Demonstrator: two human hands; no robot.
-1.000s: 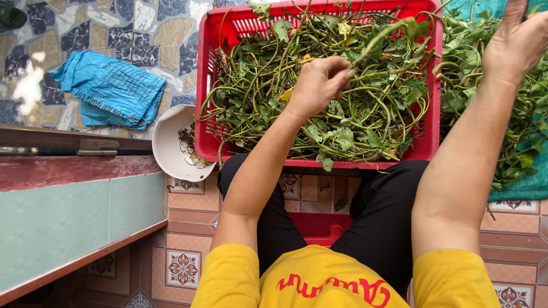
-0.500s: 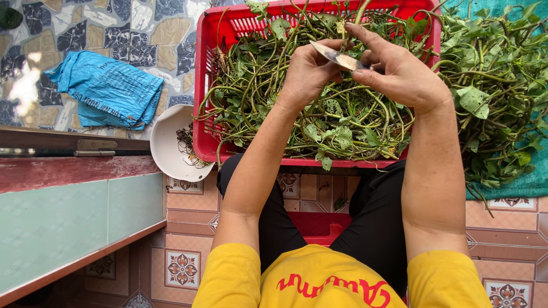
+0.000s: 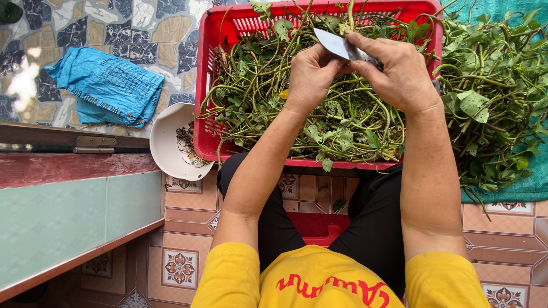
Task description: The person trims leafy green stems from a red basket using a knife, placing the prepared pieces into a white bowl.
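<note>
Knife blade (image 3: 338, 44), pale and flat, sits between the two hands above the one red basket (image 3: 206, 85). Going from the left: one folded blue bag (image 3: 105, 88) lies on the stone-patterned floor, and one white bowl (image 3: 165, 145) with a few scraps in it rests against the basket's left corner. The basket is full of green stems and leaves (image 3: 257, 85). The left hand (image 3: 311, 74) is curled shut, its fingertips meeting the blade's near end; what else it pinches I cannot tell. The right hand (image 3: 399, 71) is closed around the knife, with only the blade sticking out. Farther right, one loose heap of greens (image 3: 494, 97) lies on a teal cloth (image 3: 531, 188), just beside the basket.
</note>
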